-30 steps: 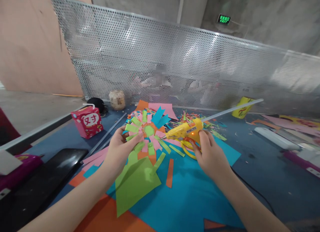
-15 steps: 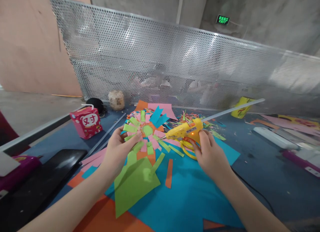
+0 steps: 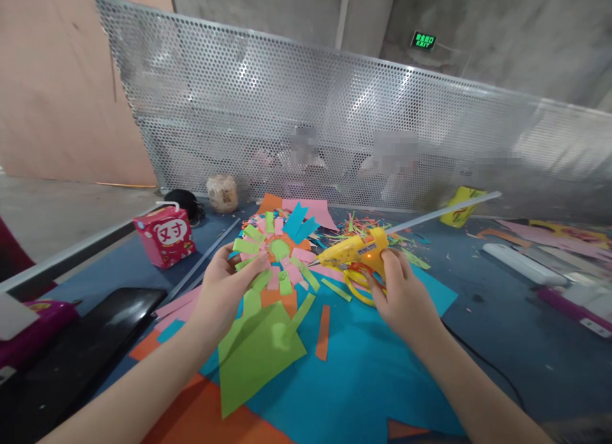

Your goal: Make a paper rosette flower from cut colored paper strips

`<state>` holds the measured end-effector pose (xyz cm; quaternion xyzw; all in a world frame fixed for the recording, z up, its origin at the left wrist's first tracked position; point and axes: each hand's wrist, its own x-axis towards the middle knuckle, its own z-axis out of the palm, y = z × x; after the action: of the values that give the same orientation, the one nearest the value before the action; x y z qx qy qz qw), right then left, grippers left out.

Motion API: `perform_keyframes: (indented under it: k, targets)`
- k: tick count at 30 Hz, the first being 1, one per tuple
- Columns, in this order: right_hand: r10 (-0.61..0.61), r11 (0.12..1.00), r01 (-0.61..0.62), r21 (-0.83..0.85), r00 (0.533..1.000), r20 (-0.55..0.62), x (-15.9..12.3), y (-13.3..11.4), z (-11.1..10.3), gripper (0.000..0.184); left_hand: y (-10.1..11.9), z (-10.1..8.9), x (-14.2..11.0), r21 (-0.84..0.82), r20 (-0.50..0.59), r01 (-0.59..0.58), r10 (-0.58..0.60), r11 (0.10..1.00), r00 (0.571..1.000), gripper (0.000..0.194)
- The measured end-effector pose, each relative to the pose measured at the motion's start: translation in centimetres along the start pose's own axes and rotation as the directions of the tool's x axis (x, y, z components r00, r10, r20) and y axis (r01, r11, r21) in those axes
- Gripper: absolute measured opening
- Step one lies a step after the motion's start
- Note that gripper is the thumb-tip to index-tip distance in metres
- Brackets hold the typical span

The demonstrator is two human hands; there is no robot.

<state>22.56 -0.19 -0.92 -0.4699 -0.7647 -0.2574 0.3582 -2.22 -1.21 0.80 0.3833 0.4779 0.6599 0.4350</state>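
Note:
A paper flower [image 3: 280, 249] with a green centre and looped strips in green, pink and orange is pinched by my left hand [image 3: 229, 275] at its left side. My right hand [image 3: 401, 288] is wrapped round the handle of a yellow hot glue gun [image 3: 351, 249], whose orange light is lit. Its metal nozzle points left, beside the flower's right-hand strips; whether it touches them I cannot tell. A long clear glue stick [image 3: 444, 213] sticks out of the gun's back. Under the gun lie yellow-handled scissors [image 3: 358, 288], partly hidden. Below the flower is a green paper sheet [image 3: 261, 358].
Blue paper [image 3: 354, 374] and orange paper [image 3: 205, 412] cover the near table. At left stand a red drink box [image 3: 165, 235] and a black phone [image 3: 86, 342]. A perforated metal screen [image 3: 287, 113] closes off the back, with people behind it. A black cord [image 3: 482, 361] trails at right.
The glue gun's nozzle has shifted very slightly left relative to the flower's strips. Both hands keep their grips, and the camera view has moved a little.

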Motion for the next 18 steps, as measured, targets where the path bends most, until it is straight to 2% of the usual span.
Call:
perform_keyframes:
  k: [4, 7, 10, 12, 13, 15, 16, 17, 18]
  targets:
    - [0.117, 0.988, -0.115, 0.103, 0.993, -0.016, 0.2, 0.3, -0.1, 0.038, 0.0, -0.1, 0.1, -0.025, -0.007, -0.014, 0.014, 1.000, 1.000, 0.041]
    - [0.256, 0.960, -0.253, 0.120, 0.967, -0.011, 0.6, 1.5, 0.1, 0.042, 0.1, -0.2, 0.1, -0.029, -0.012, 0.017, -0.017, 0.999, 1.000, 0.041]
    - [0.435, 0.900, -0.435, 0.033, 0.900, -0.005, 0.2, 4.2, 1.0, 0.041, 0.2, -0.2, 0.0, -0.050, -0.006, 0.053, -0.053, 0.997, 0.999, 0.038]
    - [0.566, 0.821, -0.562, -0.097, 0.824, 0.016, -0.5, 6.5, 1.8, 0.036, 0.3, -0.2, 0.0, -0.077, 0.011, 0.075, -0.074, 0.994, 0.997, 0.035]
    - [0.613, 0.781, -0.599, -0.176, 0.789, 0.039, -0.9, 7.5, 2.2, 0.035, 0.3, -0.1, 0.0, -0.094, 0.017, 0.089, -0.087, 0.992, 0.996, 0.033]
    - [0.655, 0.740, -0.628, -0.240, 0.754, 0.046, -1.5, 8.8, 2.7, 0.035, 0.3, 0.0, 0.0, -0.134, 0.014, 0.128, -0.127, 0.983, 0.992, 0.028]
    - [0.657, 0.734, -0.626, -0.263, 0.752, 0.045, -1.6, 8.9, 2.7, 0.034, 0.4, 0.0, 0.0, -0.161, 0.006, 0.152, -0.153, 0.975, 0.988, 0.025]
    - [0.631, 0.752, -0.597, -0.278, 0.775, 0.042, -1.5, 8.8, 2.6, 0.033, 0.4, 0.1, 0.0, -0.192, -0.001, 0.181, -0.185, 0.965, 0.983, 0.021]
    - [0.568, 0.796, -0.536, -0.282, 0.822, 0.042, -1.2, 8.2, 2.3, 0.031, 0.5, 0.1, 0.0, -0.224, -0.002, 0.214, -0.220, 0.951, 0.976, 0.017]
